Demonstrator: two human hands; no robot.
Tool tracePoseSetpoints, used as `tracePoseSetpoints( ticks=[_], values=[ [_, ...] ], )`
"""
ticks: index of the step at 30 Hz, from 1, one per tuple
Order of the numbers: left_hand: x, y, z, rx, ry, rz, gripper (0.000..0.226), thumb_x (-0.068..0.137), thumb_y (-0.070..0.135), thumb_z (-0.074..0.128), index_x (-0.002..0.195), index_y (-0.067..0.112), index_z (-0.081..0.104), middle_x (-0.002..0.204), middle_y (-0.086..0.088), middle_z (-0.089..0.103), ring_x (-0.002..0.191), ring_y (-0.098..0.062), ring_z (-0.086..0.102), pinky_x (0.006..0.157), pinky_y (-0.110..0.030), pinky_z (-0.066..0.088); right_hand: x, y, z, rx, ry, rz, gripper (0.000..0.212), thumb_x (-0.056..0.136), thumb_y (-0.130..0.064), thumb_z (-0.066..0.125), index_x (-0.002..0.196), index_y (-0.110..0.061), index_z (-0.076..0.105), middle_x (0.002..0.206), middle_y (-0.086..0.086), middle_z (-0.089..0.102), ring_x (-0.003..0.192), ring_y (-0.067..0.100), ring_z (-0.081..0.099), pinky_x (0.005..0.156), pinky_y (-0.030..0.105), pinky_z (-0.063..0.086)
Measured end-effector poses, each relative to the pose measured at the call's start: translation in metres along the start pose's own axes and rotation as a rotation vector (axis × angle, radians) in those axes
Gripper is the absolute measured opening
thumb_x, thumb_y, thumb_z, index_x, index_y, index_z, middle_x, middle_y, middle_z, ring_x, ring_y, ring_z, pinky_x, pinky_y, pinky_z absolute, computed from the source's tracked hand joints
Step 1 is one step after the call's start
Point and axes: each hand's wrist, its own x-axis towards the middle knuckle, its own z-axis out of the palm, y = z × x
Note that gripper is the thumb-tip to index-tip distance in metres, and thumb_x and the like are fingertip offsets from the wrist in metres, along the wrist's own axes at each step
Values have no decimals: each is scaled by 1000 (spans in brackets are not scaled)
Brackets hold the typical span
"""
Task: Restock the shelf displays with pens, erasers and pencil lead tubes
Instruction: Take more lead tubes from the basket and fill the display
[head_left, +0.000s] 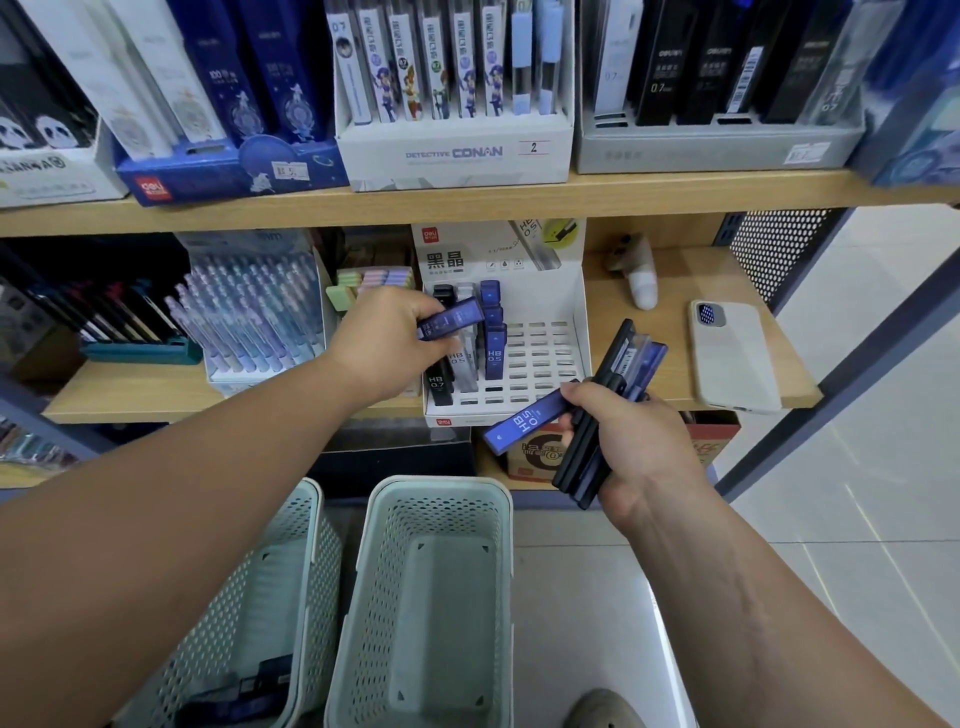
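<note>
Pinching lead tube (451, 318) — left grip (384, 343) | right grip (631, 441) clutching tube bundle (621, 361)

A smartphone (732, 358) in a pale case lies flat, camera side up, near a perforated metal side panel (779, 249). Behind it is a small brown-and-white object (640, 278), too blurred to identify. Two pale green perforated baskets, the left basket (291, 545) and the right basket (441, 512), stand side by side on the glossy tiled floor (857, 545). A shoe toe (602, 709) shows just right of them.
</note>
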Motion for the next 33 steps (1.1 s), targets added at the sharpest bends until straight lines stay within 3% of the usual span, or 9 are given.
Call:
tracePoseSetpoints(
  ticks=[6, 13, 15, 17, 22, 26, 31, 33],
  values=[
    [4, -7, 11, 80, -56, 120, 18, 79, 26, 84, 78, 11, 76, 83, -3, 65, 77, -23, 61, 73, -41, 51, -1, 0, 0, 4, -7, 0, 10, 87, -2, 71, 91, -10, 66, 62, 3, 68, 50, 13, 60, 49, 25, 53],
    [-6, 2, 13, -14, 84, 39, 29, 83, 34, 79, 105, 17, 70, 99, -1, 58, 91, -18, 53, 80, -30, 43, 3, 1, -1, 3, -15, -20, 13, 87, -1, 71, 97, -8, 66, 76, 9, 70, 53, 14, 59, 51, 24, 52],
    [-15, 11, 9, -159, 142, -9, 24, 90, 31, 71, 112, 24, 63, 97, 4, 58, 88, -12, 53, 78, -27, 43, 4, 1, -1, 13, -16, -17, 14, 87, 0, 71, 96, -8, 65, 79, 10, 70, 55, 15, 58, 52, 25, 52],
    [-27, 17, 6, -367, 139, -75, 19, 98, 28, 61, 114, 31, 52, 89, 12, 56, 74, 1, 52, 72, -21, 44, 4, 0, -1, 17, -15, -10, 15, 86, 0, 71, 97, -8, 65, 80, 11, 70, 55, 15, 58, 52, 25, 52],
    [-52, 24, 6, -741, 21, -223, 5, 107, 33, 38, 108, 36, 42, 81, 5, 62, 47, -11, 39, 49, -24, 35, 3, 1, 0, -1, -15, -9, 15, 86, -2, 72, 96, -10, 66, 78, 8, 72, 55, 14, 61, 54, 26, 53],
    [-60, 35, 5, -831, -49, -278, 19, 109, 32, 33, 106, 26, 51, 80, 1, 64, 47, -19, 39, 45, -23, 35, 2, 3, -1, -20, -4, -21, 16, 86, -3, 73, 98, -11, 66, 75, 5, 73, 54, 12, 63, 56, 27, 55],
    [-58, 33, 6, -728, -55, -238, 26, 106, 27, 45, 99, 29, 70, 87, 5, 62, 71, -3, 57, 71, -27, 47, 0, 2, -1, -20, 1, -27, 16, 87, -3, 72, 98, -12, 66, 74, 5, 73, 56, 13, 63, 53, 25, 55],
    [-55, 34, 5, -697, -48, -197, 22, 104, 21, 52, 101, 29, 73, 98, -3, 61, 74, -8, 59, 72, -28, 52, -1, 2, -2, -18, 0, -26, 15, 87, -3, 72, 97, -12, 66, 74, 5, 73, 56, 13, 62, 53, 24, 55]
  ],
)
